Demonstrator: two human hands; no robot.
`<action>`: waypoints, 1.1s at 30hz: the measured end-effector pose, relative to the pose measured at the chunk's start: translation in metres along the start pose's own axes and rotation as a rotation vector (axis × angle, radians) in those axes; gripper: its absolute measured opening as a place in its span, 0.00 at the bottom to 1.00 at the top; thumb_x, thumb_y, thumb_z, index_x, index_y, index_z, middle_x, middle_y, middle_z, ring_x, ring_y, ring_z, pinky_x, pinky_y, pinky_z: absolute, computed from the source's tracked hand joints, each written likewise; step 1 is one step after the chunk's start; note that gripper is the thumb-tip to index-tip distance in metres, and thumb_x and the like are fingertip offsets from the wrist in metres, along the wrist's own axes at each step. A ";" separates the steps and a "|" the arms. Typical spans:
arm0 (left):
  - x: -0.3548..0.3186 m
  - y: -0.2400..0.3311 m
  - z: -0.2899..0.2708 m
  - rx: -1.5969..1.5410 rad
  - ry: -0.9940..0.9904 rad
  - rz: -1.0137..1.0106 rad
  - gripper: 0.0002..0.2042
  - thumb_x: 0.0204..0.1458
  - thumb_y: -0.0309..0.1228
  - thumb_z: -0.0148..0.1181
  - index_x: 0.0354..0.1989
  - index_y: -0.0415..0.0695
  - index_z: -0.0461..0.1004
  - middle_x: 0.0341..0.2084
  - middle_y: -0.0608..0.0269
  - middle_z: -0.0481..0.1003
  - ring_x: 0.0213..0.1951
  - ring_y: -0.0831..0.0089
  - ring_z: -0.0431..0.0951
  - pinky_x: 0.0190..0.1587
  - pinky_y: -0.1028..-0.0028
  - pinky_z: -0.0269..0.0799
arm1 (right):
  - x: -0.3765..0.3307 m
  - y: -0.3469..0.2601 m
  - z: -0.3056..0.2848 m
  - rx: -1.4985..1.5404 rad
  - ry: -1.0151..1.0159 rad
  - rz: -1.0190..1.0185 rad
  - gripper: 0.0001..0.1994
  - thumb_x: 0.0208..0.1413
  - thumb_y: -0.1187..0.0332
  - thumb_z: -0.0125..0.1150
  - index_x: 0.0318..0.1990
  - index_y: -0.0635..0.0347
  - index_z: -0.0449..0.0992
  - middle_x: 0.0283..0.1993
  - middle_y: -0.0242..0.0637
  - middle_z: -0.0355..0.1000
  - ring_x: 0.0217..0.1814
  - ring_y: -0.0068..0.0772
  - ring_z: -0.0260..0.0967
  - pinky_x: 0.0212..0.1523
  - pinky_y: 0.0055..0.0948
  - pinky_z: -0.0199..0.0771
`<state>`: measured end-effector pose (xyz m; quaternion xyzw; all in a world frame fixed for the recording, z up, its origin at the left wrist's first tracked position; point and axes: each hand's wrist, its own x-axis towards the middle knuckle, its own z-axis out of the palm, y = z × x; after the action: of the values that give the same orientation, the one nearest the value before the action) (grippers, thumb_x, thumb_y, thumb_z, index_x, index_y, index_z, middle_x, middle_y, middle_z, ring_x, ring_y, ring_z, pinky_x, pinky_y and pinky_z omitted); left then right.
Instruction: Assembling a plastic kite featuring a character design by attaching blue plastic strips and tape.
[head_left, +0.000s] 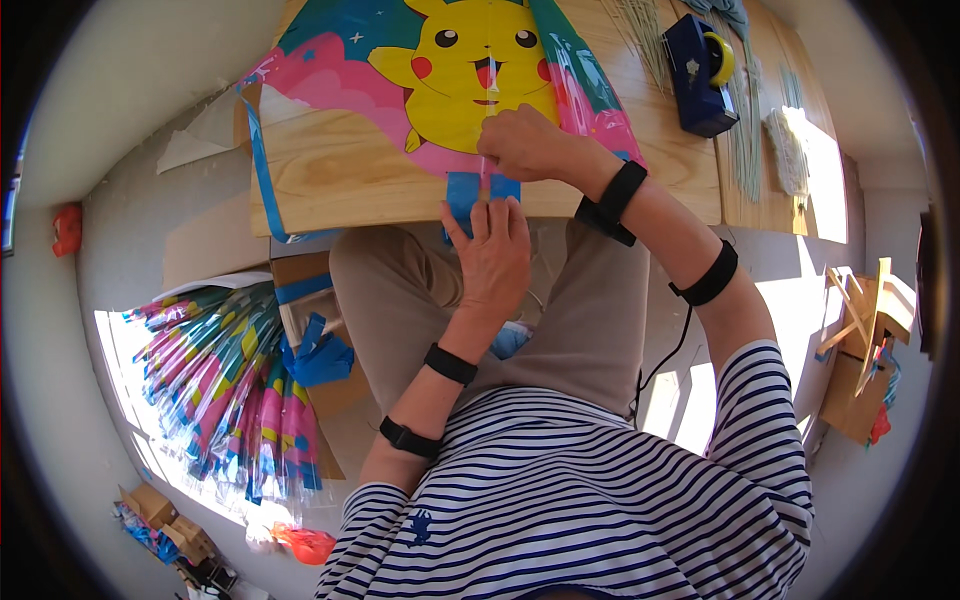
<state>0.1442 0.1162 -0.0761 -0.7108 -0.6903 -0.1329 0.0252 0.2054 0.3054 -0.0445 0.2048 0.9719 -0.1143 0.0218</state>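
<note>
A kite (340, 75) printed with a yellow cartoon figure on pink and teal lies spread on the wooden table (330, 185). Its right side is folded or raised into a glossy edge. My right hand (530, 145) is closed over the kite's lower middle, fingertips pinched together; what sits between them is hidden. At the front edge of the table, my left hand (495, 260) has its fingers stretched out, the tips touching the lower end of a blue strip (462, 192) under the kite. Black bands circle both my arms.
Right of the kite stands a dark blue tape dispenser (690, 85) among thin pale rods (745, 140). A blue ribbon (256, 165) hangs at the table's left corner. Many folded kites (225, 375) in clear wrap fan out by a cardboard box (215, 245), lower left.
</note>
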 end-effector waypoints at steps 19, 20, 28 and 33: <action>0.001 -0.001 0.001 0.008 0.034 0.011 0.32 0.41 0.38 0.71 0.56 0.38 0.70 0.59 0.57 0.62 0.59 0.54 0.60 0.65 0.29 0.41 | 0.002 0.000 0.004 -0.056 0.008 -0.002 0.05 0.45 0.70 0.59 0.27 0.57 0.80 0.31 0.41 0.73 0.36 0.48 0.74 0.33 0.45 0.68; 0.001 -0.001 0.001 0.010 0.036 0.015 0.32 0.41 0.38 0.71 0.56 0.38 0.70 0.58 0.57 0.62 0.59 0.54 0.60 0.65 0.29 0.41 | 0.002 0.000 0.003 -0.062 0.002 -0.001 0.05 0.45 0.70 0.59 0.27 0.57 0.80 0.30 0.41 0.73 0.36 0.48 0.74 0.33 0.45 0.68; 0.004 -0.001 -0.004 -0.010 0.005 0.031 0.32 0.41 0.38 0.71 0.55 0.37 0.70 0.57 0.55 0.64 0.60 0.55 0.62 0.64 0.30 0.42 | 0.003 0.000 0.006 -0.118 0.069 -0.033 0.04 0.42 0.71 0.59 0.25 0.59 0.78 0.27 0.41 0.73 0.33 0.48 0.74 0.31 0.45 0.67; 0.004 -0.002 -0.006 -0.018 -0.003 0.043 0.32 0.41 0.38 0.71 0.55 0.36 0.70 0.56 0.53 0.64 0.60 0.55 0.62 0.64 0.30 0.43 | 0.006 -0.007 -0.004 -0.185 -0.010 0.074 0.04 0.39 0.71 0.61 0.24 0.59 0.79 0.28 0.43 0.75 0.32 0.49 0.76 0.29 0.45 0.67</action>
<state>0.1416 0.1192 -0.0692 -0.7258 -0.6738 -0.1373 0.0206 0.1973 0.3028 -0.0393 0.2372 0.9699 -0.0241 0.0499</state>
